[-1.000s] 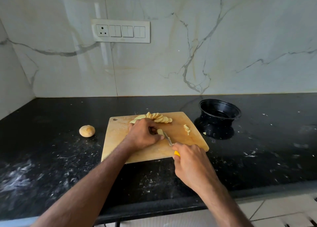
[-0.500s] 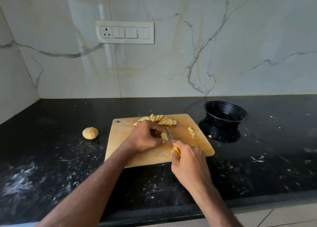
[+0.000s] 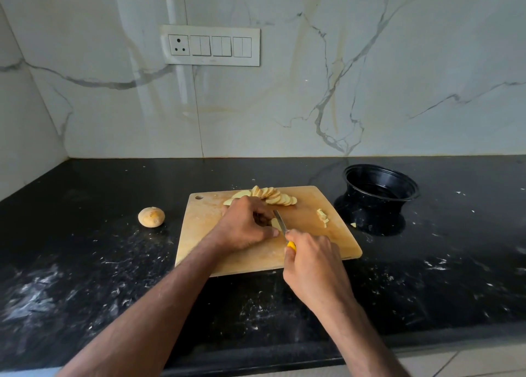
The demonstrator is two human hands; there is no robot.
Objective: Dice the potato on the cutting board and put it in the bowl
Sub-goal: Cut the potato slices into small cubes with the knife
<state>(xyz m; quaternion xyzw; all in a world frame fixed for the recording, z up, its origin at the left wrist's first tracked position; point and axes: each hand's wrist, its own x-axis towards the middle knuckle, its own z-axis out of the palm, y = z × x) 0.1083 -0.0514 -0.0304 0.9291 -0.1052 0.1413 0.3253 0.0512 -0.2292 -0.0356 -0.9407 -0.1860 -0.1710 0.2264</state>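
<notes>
On a wooden cutting board [image 3: 313,251], the left hand [image 3: 244,228] curls its fingers over a potato slice [image 3: 275,224], pinning it. The right hand [image 3: 313,265] grips a yellow-handled knife [image 3: 281,225], blade on the slice. More potato slices [image 3: 273,197] fan at the far edge. Thin, wet, probably slippery and brittle: press from above. The black bowl [image 3: 381,188] sits right.

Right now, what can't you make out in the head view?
- Potato piece being cut: mostly hidden under the left hand.
- Knife handle: wrapped by the right hand.
- Bowl contents: interior dark, can't tell.
- Small bits on the cutting board: too small to count.
</notes>
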